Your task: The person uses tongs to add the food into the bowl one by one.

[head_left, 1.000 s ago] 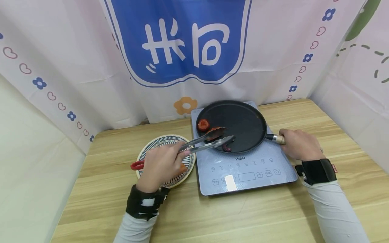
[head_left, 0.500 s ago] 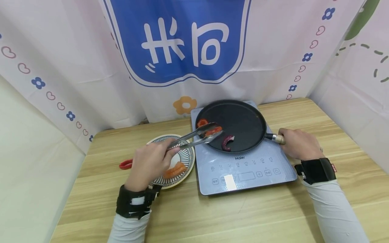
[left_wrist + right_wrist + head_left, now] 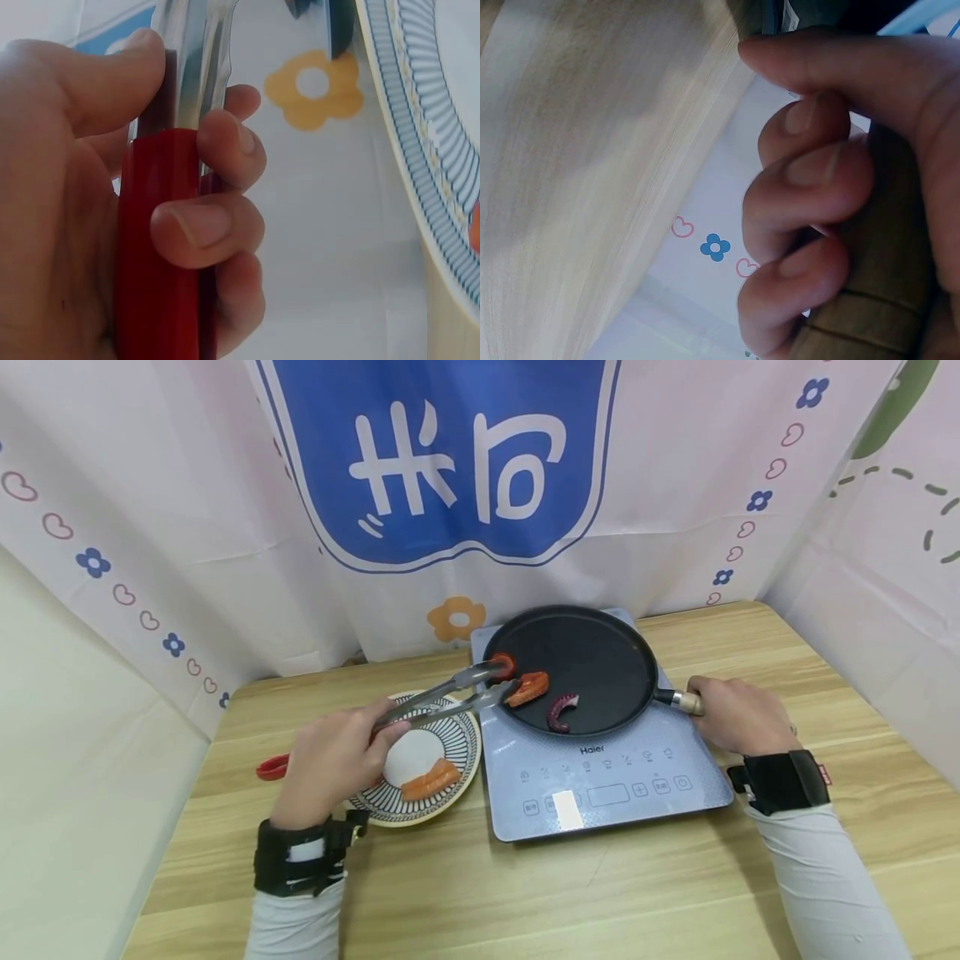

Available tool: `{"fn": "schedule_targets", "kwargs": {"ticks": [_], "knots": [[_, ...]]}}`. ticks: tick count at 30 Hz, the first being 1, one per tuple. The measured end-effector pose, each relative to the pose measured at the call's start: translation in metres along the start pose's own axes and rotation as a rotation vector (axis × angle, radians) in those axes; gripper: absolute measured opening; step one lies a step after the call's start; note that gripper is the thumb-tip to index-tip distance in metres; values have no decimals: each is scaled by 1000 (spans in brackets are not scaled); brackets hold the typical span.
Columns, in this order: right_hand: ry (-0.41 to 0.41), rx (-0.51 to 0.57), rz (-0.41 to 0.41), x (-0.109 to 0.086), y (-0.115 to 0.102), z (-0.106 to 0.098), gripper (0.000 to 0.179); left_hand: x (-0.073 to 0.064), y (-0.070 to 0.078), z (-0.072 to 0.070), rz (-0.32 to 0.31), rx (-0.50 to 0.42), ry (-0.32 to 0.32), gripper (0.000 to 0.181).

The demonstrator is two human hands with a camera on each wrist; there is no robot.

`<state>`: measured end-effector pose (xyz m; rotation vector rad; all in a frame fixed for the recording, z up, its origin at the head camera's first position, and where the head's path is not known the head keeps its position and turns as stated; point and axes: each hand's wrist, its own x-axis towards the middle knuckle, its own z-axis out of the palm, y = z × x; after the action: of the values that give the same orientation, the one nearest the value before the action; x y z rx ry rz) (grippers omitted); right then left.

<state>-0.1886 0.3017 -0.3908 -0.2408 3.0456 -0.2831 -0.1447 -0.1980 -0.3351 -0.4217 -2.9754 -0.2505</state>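
Left of the pan (image 3: 585, 660), left hand (image 3: 330, 760) fingers clamp the tongs (image 3: 472, 676), tips over its left side; right hand (image 3: 738, 716) fingers wrap its handle (image 3: 690, 702). Tongs look light, springy: squeeze red grips (image 3: 156, 300). Pan probably heavy, stiff: handle only.

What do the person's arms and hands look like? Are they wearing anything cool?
The left sleeve and right sleeve are plain pale grey. Black wristbands go round both wrists: the left has a white patch, the right a little red tag. No gloves!
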Motion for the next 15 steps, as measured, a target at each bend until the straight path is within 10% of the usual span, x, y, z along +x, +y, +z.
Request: {"fn": "schedule_targets", "kwargs": {"ticks": [15], "knots": [[-4,3,0,0,-1,0,6,-16,-36,-25,-98,-47,-137,52]]}}
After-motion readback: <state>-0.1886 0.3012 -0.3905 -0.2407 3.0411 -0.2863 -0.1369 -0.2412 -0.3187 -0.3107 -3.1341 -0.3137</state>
